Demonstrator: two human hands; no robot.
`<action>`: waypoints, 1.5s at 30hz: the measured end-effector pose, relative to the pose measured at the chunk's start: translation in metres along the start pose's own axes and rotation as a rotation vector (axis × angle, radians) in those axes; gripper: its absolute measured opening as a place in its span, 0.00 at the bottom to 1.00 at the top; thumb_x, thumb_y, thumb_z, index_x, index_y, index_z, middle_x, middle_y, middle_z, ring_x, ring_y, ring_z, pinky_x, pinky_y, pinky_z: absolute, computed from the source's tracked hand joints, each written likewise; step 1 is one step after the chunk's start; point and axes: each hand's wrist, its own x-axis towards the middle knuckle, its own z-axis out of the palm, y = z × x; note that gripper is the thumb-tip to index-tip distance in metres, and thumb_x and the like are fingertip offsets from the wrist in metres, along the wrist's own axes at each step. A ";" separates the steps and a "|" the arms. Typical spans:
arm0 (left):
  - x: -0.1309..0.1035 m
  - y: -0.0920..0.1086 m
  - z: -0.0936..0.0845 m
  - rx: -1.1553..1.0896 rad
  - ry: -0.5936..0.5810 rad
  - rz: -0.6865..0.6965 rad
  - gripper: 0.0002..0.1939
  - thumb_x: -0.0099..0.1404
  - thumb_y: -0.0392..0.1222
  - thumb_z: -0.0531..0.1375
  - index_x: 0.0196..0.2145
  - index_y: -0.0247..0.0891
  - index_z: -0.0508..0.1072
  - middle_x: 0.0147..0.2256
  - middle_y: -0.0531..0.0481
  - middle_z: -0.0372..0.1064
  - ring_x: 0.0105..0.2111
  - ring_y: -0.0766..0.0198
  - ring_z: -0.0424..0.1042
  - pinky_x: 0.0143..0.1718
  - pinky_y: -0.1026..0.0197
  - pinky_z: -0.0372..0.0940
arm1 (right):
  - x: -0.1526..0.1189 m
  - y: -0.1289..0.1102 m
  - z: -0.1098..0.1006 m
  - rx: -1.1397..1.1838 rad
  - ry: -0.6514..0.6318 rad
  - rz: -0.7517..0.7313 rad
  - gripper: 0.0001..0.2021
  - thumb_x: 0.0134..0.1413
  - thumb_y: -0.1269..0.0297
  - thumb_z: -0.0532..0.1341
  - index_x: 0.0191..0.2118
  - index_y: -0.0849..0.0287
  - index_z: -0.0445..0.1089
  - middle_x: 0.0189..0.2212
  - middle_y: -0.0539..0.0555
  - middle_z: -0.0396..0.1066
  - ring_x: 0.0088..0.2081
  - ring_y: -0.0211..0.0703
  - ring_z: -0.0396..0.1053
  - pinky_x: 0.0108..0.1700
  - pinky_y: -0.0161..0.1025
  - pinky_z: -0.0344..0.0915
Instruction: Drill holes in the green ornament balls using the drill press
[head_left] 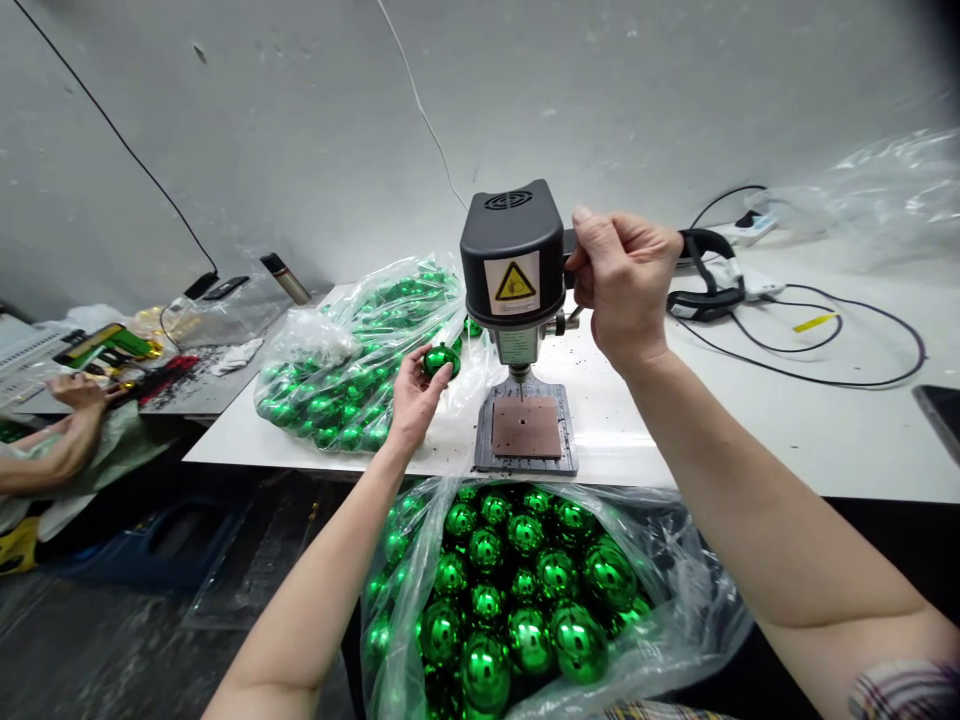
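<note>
A shiny green bauble (441, 362) is held in the fingers of my left hand (418, 395), to the left of a small bench drill press (512, 250). My right hand (624, 280) is closed at the right side of the machine's black head, around what looks like its handle, mostly hidden by the fingers. Under the drill bit, a brown square board (526, 428) with a hole near its middle lies on the grey base (489, 466). Dark crumbs are scattered on the board and around the base.
An open plastic bag of green baubles (525, 640) sits below the table edge. Another filled bag (341, 400) lies left on the white table (247, 425). To the right are a black strap device (709, 290) and cables. A co-worker's hand (79, 390) shows far left.
</note>
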 end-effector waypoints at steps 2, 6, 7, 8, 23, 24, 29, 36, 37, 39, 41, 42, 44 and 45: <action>-0.014 0.002 0.007 -0.327 -0.130 -0.245 0.24 0.58 0.52 0.67 0.48 0.38 0.69 0.40 0.46 0.72 0.30 0.64 0.72 0.32 0.61 0.65 | 0.002 0.005 -0.001 -0.027 -0.021 -0.027 0.24 0.60 0.51 0.64 0.17 0.57 0.63 0.13 0.46 0.53 0.16 0.31 0.50 0.19 0.37 0.48; -0.028 -0.003 0.018 -0.645 -0.286 -0.643 0.19 0.58 0.46 0.67 0.43 0.35 0.71 0.40 0.42 0.75 0.33 0.61 0.75 0.34 0.61 0.68 | 0.005 0.012 -0.003 -0.040 -0.037 -0.065 0.25 0.59 0.47 0.63 0.18 0.57 0.62 0.13 0.47 0.54 0.17 0.32 0.52 0.19 0.37 0.50; -0.029 -0.005 0.020 -0.684 -0.294 -0.696 0.18 0.59 0.47 0.66 0.44 0.34 0.71 0.41 0.41 0.75 0.34 0.61 0.75 0.35 0.61 0.68 | 0.005 0.012 -0.003 -0.040 -0.034 -0.073 0.25 0.59 0.46 0.62 0.18 0.56 0.62 0.13 0.47 0.54 0.17 0.32 0.52 0.19 0.37 0.51; -0.030 -0.007 0.021 -0.709 -0.299 -0.730 0.19 0.60 0.47 0.65 0.44 0.34 0.71 0.41 0.40 0.75 0.34 0.61 0.74 0.35 0.61 0.69 | 0.006 0.013 -0.003 -0.042 -0.035 -0.082 0.26 0.59 0.45 0.62 0.18 0.56 0.61 0.13 0.47 0.54 0.17 0.32 0.52 0.19 0.37 0.51; -0.034 -0.041 0.041 -0.115 -0.438 -0.212 0.36 0.50 0.44 0.73 0.55 0.35 0.66 0.44 0.44 0.74 0.40 0.61 0.73 0.46 0.56 0.66 | 0.006 0.010 -0.001 -0.073 -0.058 -0.142 0.27 0.60 0.44 0.58 0.18 0.58 0.60 0.14 0.47 0.55 0.17 0.32 0.53 0.21 0.37 0.53; -0.033 -0.044 0.043 -0.117 -0.433 -0.197 0.36 0.49 0.43 0.74 0.54 0.34 0.66 0.45 0.43 0.73 0.41 0.60 0.73 0.46 0.56 0.66 | 0.006 0.010 -0.001 -0.071 -0.062 -0.139 0.27 0.60 0.44 0.58 0.18 0.58 0.60 0.14 0.47 0.55 0.18 0.32 0.53 0.21 0.37 0.53; -0.031 -0.052 0.051 -0.067 -0.411 -0.148 0.34 0.47 0.43 0.74 0.49 0.33 0.68 0.46 0.41 0.73 0.43 0.58 0.73 0.49 0.53 0.66 | 0.005 0.007 -0.001 -0.074 -0.056 -0.137 0.28 0.59 0.41 0.58 0.18 0.57 0.60 0.14 0.47 0.53 0.18 0.32 0.52 0.21 0.37 0.53; -0.032 -0.047 0.058 0.086 -0.457 -0.055 0.31 0.51 0.43 0.72 0.52 0.35 0.71 0.43 0.44 0.74 0.40 0.60 0.71 0.44 0.55 0.67 | 0.002 -0.003 0.002 0.033 -0.008 -0.030 0.28 0.53 0.40 0.63 0.15 0.57 0.61 0.13 0.46 0.54 0.18 0.33 0.51 0.23 0.38 0.50; -0.032 -0.046 0.060 0.092 -0.453 -0.027 0.31 0.51 0.43 0.72 0.52 0.35 0.72 0.44 0.44 0.73 0.40 0.60 0.71 0.44 0.56 0.67 | 0.002 -0.004 0.002 0.034 -0.009 -0.022 0.28 0.53 0.40 0.63 0.15 0.57 0.61 0.13 0.46 0.54 0.18 0.33 0.51 0.23 0.38 0.51; -0.032 -0.045 0.064 0.089 -0.446 0.024 0.29 0.50 0.42 0.72 0.51 0.36 0.73 0.46 0.44 0.71 0.42 0.59 0.70 0.45 0.56 0.66 | 0.002 -0.003 0.001 0.001 -0.014 -0.026 0.28 0.54 0.40 0.63 0.16 0.57 0.61 0.14 0.46 0.54 0.19 0.33 0.51 0.23 0.38 0.52; -0.033 -0.045 0.068 0.079 -0.437 0.052 0.28 0.50 0.41 0.72 0.49 0.37 0.73 0.47 0.44 0.68 0.43 0.59 0.70 0.46 0.56 0.66 | 0.003 0.000 0.001 -0.040 -0.020 -0.053 0.28 0.55 0.39 0.61 0.16 0.56 0.60 0.14 0.47 0.53 0.18 0.33 0.51 0.23 0.38 0.52; -0.033 -0.045 0.071 0.069 -0.430 0.058 0.28 0.50 0.41 0.72 0.49 0.37 0.73 0.46 0.44 0.67 0.44 0.58 0.70 0.46 0.56 0.66 | 0.004 0.001 0.001 -0.057 -0.025 -0.071 0.29 0.56 0.38 0.59 0.17 0.56 0.60 0.14 0.47 0.53 0.18 0.34 0.52 0.23 0.39 0.53; -0.035 -0.045 0.075 0.045 -0.410 0.068 0.28 0.49 0.41 0.73 0.48 0.37 0.73 0.45 0.45 0.67 0.45 0.57 0.69 0.49 0.55 0.66 | 0.005 0.005 0.000 -0.089 -0.040 -0.102 0.29 0.57 0.37 0.57 0.17 0.56 0.59 0.14 0.47 0.53 0.19 0.34 0.52 0.23 0.39 0.53; -0.036 -0.046 0.077 0.031 -0.401 0.069 0.28 0.49 0.41 0.73 0.48 0.37 0.73 0.45 0.45 0.67 0.46 0.57 0.69 0.51 0.54 0.65 | 0.005 0.006 0.000 -0.105 -0.048 -0.111 0.30 0.57 0.36 0.56 0.17 0.56 0.59 0.14 0.47 0.53 0.19 0.34 0.52 0.23 0.39 0.53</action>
